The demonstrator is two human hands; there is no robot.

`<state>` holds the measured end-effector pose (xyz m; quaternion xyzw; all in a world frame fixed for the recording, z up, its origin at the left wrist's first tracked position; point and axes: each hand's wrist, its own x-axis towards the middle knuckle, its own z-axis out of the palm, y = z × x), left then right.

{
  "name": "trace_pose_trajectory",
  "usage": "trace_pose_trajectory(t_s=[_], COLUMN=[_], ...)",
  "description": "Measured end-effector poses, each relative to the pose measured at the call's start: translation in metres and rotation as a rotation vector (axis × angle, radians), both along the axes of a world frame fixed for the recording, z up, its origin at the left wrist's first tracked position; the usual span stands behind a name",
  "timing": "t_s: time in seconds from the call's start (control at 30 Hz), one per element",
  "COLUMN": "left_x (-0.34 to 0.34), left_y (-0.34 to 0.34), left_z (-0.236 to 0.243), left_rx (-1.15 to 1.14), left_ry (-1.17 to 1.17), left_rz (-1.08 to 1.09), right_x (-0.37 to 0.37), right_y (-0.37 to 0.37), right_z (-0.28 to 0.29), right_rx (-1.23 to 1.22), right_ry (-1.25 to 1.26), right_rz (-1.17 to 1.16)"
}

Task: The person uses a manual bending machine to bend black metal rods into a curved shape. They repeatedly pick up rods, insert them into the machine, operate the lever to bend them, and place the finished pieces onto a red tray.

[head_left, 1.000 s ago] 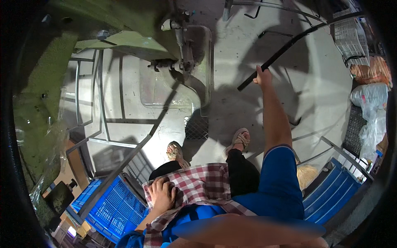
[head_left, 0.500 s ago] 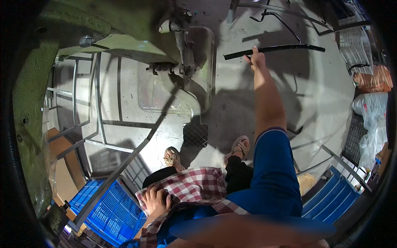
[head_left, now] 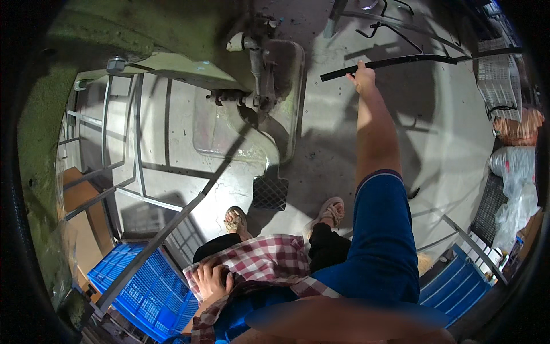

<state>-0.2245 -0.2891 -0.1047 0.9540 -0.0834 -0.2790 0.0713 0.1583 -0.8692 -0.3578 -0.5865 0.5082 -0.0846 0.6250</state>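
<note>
My right hand (head_left: 362,77), arm stretched far forward, is closed round a long black metal tube (head_left: 401,60) near its left end. A thin bent black rod (head_left: 401,35) meets the tube toward its right part; I cannot tell whether they are joined. My left hand (head_left: 212,281) lies on the red-and-white checked cloth (head_left: 260,258) over my lap, fingers apart and holding nothing that I can see. Left of the tube stands a green machine (head_left: 172,34) with a ribbed foot pedal (head_left: 270,193) low in front of my feet.
A metal frame (head_left: 152,243) runs beside my left, with a blue plastic crate (head_left: 149,292) beneath it. Cardboard (head_left: 86,229) lies farther left. On the right are a white basket (head_left: 498,80), clear plastic bags (head_left: 510,189) and a blue container (head_left: 458,284). Another frame (head_left: 401,27) stands at the far right.
My right hand and the black tube have shifted slightly right in the picture, and the tube's right end is tilted a little higher. My left hand stays on the checked cloth.
</note>
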Motion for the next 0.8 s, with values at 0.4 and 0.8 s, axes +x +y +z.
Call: trace_pose_trajectory(t_s=[0.4,0.8], left_x=[-0.004,-0.016], left_y=[0.018,0.030], left_z=[0.006,0.021], left_rx=[-0.019,-0.178], left_ry=[0.036,0.104], left_rz=[0.009,-0.132], right_x=[-0.171,-0.367], right_y=[0.013,0.160], right_z=[-0.054,0.077], right_rx=[-0.306,0.223], right_ry=[0.410,-0.138], right_rz=[0.348,-0.249])
